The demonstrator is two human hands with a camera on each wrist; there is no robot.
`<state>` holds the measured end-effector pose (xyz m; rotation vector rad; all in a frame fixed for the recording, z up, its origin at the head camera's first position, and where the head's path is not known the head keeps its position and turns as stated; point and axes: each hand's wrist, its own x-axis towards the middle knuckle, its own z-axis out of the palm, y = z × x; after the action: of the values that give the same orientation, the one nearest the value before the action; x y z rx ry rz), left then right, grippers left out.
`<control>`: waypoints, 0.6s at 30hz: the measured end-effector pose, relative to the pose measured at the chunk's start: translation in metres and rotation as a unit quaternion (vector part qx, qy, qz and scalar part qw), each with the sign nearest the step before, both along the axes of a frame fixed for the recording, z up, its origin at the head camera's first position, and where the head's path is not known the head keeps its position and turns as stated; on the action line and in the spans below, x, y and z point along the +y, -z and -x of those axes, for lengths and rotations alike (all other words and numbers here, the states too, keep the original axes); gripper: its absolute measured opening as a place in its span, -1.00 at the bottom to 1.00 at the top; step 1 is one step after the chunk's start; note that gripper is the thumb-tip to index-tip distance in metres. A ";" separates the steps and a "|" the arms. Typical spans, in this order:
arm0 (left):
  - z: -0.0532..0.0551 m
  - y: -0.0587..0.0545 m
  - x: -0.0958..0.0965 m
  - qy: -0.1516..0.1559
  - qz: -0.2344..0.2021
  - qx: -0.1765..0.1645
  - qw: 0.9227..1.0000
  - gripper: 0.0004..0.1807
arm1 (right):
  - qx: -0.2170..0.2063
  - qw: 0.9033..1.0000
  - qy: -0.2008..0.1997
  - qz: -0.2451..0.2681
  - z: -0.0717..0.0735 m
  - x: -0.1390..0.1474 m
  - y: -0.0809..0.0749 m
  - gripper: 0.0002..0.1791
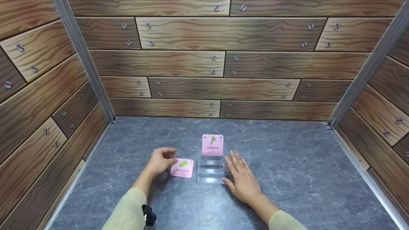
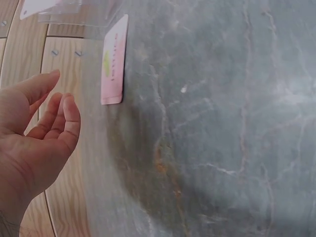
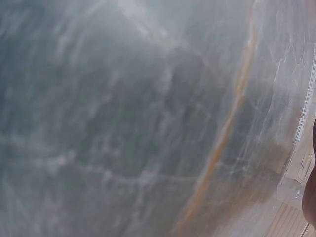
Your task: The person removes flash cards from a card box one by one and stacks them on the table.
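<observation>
A pink card printed "lettuce" (image 1: 182, 168) is on the left of a clear stepped plastic stand (image 1: 210, 171). My left hand (image 1: 158, 162) is beside its upper left corner, thumb near the edge; in the left wrist view the fingers curve loosely, with a gap between them and the card. A second pink card, printed "celery" (image 1: 212, 145), stands upright at the rear of the stand. With fingers straight, my right hand (image 1: 244, 183) lies along the stand's right side, its fingertips at the clear plastic. The right wrist view shows only a dark sliver of this hand.
Grey marbled tabletop (image 1: 306, 179) surrounds the stand. Wood-patterned walls (image 1: 220, 64) enclose the back and both sides, with metal corner posts (image 1: 86, 60). A black strapped device (image 1: 149, 215) is on the left wrist.
</observation>
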<state>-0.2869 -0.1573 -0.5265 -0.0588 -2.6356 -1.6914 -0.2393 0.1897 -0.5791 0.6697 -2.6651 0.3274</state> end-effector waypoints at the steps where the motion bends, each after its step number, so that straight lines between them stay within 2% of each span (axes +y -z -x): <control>1: 0.000 -0.003 0.001 0.001 -0.003 0.002 1.000 -0.60 | -0.001 1.000 0.000 0.001 0.000 0.000 0.000 -0.10; 6: 0.001 -0.014 0.006 0.004 -0.016 0.008 1.000 -0.61 | -0.006 1.000 -0.003 0.000 0.001 0.000 0.000 -0.10; 9: 0.003 -0.021 0.010 0.010 -0.031 0.022 0.999 -0.62 | -0.009 1.000 -0.003 0.001 0.001 0.000 0.000 -0.11; 18: 0.006 -0.043 0.030 0.032 -0.075 0.042 0.996 -0.64 | -0.014 1.000 -0.001 0.000 0.002 0.001 0.001 -0.11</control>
<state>-0.2932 -0.1268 -0.4832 -0.2116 -2.4637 -1.8579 -0.2411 0.1906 -0.5804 0.6720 -2.6902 0.3403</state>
